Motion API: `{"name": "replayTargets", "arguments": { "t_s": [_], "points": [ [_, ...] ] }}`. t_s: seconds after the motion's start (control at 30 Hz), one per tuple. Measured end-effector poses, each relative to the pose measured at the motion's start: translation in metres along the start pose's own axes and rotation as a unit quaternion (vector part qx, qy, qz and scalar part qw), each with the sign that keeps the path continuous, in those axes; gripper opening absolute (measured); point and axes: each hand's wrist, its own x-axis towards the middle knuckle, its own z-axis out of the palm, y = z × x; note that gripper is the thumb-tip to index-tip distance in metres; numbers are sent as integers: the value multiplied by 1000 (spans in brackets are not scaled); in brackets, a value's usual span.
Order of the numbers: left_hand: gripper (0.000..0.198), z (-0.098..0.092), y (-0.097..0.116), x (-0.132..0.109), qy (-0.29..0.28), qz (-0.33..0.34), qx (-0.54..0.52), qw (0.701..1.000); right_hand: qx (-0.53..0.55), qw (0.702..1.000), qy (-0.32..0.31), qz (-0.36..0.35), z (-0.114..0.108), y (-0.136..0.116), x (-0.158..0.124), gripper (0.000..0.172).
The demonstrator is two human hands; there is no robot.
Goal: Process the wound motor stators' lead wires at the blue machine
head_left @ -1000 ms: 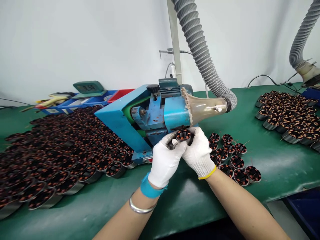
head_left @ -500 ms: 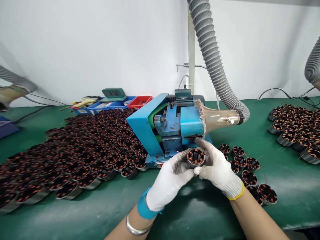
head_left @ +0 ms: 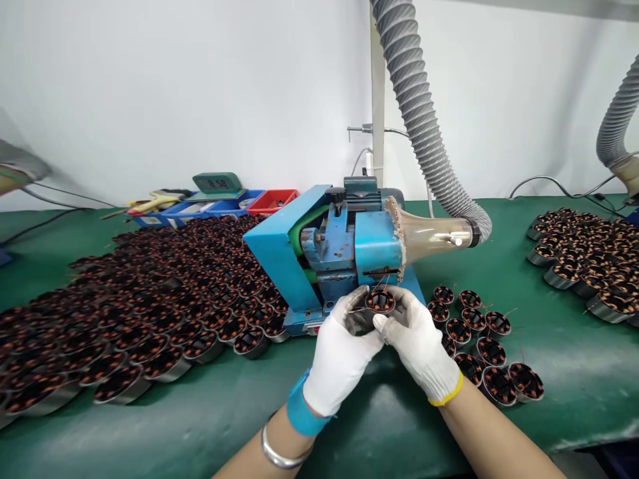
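A round motor stator (head_left: 381,303) with copper windings and thin wire ends is held between both hands, just in front of the blue machine (head_left: 379,243). White-gloved, my left hand (head_left: 347,346) grips the stator's left side, with a blue band and a metal bangle at the wrist. My right hand (head_left: 417,339), in a white glove with a yellow cuff edge, closes on the right side, its thumb at the front. The stator's underside is hidden by the fingers. Its open top faces up toward me.
Many stators (head_left: 164,299) crowd the green table (head_left: 214,426) on the left. A smaller group (head_left: 474,319) stands right of my hand, another (head_left: 584,259) farther right. A grey hose (head_left: 414,100) joins the machine's clear funnel (head_left: 434,236). Behind are a red bin (head_left: 269,203) and a clock (head_left: 217,183).
Both hands have moved slightly up and left with the stator, closer to the machine's front. Wire ends now show standing up from it. The whole view has shifted a little.
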Motion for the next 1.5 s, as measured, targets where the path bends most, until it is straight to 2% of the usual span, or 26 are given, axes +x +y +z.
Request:
{"name": "replayTargets", "arguments": {
  "t_s": [0.1, 0.23, 0.43, 0.6, 0.77, 1.07, 1.27, 1.5],
  "points": [
    [54, 5, 0, 6, -1, 18, 21, 1000, -31, 999, 19, -7, -1, -3, 7, 45],
    [55, 15, 4, 11, 25, 39, 22, 999, -61, 997, 21, -32, -3, -12, 15, 41],
    [51, 18, 7, 13, 17, 55, 49, 997, -105, 994, 2, -42, -6, -22, 16, 30],
    [51, 18, 7, 13, 27, 71, 83, 994, -99, 994, -18, -51, -9, -19, 18, 31],
    [51, 18, 5, 14, 49, 79, 101, 991, -90, 994, -11, -55, -9, -16, 19, 29],
    [49, 18, 2, 17, 41, 93, 91, 991, -63, 996, -9, -56, -6, -17, 17, 25],
    [50, 17, 1, 18, 34, 91, 80, 992, -29, 998, -11, -48, -6, -15, 16, 32],
    [47, 17, 0, 19, 17, 106, 86, 990, -59, 997, 13, -57, -6, -13, 15, 33]
  ]
}}
